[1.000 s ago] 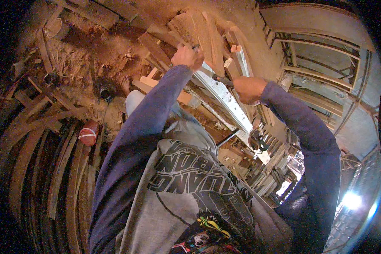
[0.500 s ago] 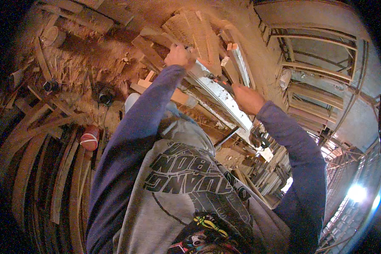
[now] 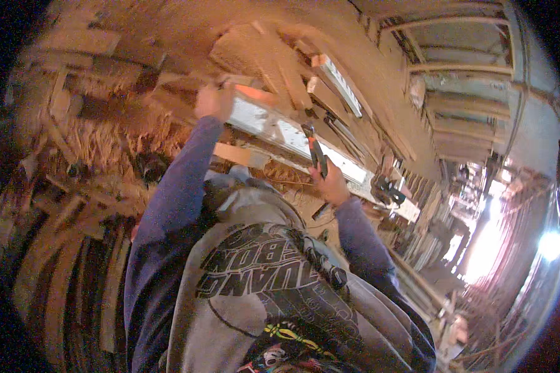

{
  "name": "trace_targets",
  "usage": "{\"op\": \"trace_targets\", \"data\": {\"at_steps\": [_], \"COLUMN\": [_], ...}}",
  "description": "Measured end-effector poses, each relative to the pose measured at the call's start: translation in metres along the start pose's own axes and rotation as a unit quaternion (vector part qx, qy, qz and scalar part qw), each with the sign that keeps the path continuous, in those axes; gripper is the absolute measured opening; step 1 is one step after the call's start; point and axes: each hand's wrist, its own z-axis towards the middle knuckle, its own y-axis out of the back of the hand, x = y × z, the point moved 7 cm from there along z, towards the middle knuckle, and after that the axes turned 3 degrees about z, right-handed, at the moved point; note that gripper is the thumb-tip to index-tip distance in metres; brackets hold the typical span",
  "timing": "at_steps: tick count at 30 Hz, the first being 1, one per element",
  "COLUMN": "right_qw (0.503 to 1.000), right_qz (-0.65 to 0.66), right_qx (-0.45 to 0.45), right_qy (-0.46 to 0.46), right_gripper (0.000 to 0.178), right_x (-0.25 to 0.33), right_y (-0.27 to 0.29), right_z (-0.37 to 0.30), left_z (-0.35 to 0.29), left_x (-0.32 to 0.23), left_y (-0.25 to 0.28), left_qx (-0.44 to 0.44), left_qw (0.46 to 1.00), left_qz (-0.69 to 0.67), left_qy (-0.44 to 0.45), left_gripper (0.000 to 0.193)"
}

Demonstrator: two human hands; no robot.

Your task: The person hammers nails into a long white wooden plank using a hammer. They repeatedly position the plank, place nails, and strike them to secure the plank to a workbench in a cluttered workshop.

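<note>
A long board with a white, stained face (image 3: 280,129) lies slantwise in front of me, running from upper left to lower right. My left hand (image 3: 211,101) is closed at its left end, beside an orange patch; motion blur softens the fingers. Held in my right hand (image 3: 331,185) is a pair of pliers (image 3: 317,155) with black and orange handles. Their head points up and away, over the board's middle. Whether the jaws touch the board I cannot tell.
Beyond the board lie a second white-faced timber (image 3: 337,81) and several loose planks (image 3: 261,59). A dark clamp-like tool (image 3: 389,188) sits by the board's right end. Stacked dark planks (image 3: 62,273) fill the lower left. Wooden frames (image 3: 460,68) stand at upper right.
My view has swung, showing more of the board. My right hand has drawn back toward my body and turned the pliers head upward. My left hand stays at the board's end.
</note>
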Motion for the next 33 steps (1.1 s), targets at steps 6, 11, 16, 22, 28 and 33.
{"op": "trace_targets", "data": {"at_steps": [6,11,16,22,28,33], "right_qw": [0.938,0.864,0.811,0.701,0.609,0.598], "right_qz": [0.228,0.306,0.343,0.528,0.674,0.724], "right_qx": [-0.139,-0.307,-0.339,-0.295,-0.223,-0.171], "right_qy": [-0.222,-0.254,-0.332,-0.377,-0.354,-0.3], "right_gripper": [0.022,0.013,0.006,0.005,0.009,0.017], "right_x": [-0.087,-0.192,-0.318,-0.423,-0.462,-0.419], "right_y": [0.024,0.036,0.014,-0.009,0.001,0.025], "right_z": [-0.095,-0.167,-0.198,-0.213,-0.218,-0.217], "left_z": [0.029,0.067,0.088,0.084,0.08,0.083], "left_x": [0.029,0.067,0.072,0.068,0.072,0.077], "left_y": [-0.012,-0.018,-0.004,0.004,0.013,0.01], "left_qx": [-0.026,0.016,-0.014,0.008,-0.023,-0.006], "left_qw": [0.997,0.983,0.991,0.983,0.978,0.979], "left_qz": [-0.051,-0.18,-0.036,-0.183,-0.205,-0.204], "left_qy": [-0.058,-0.045,-0.13,-0.027,-0.027,-0.011], "left_gripper": [0.068,0.04,0.036,0.033,0.034,0.041]}}
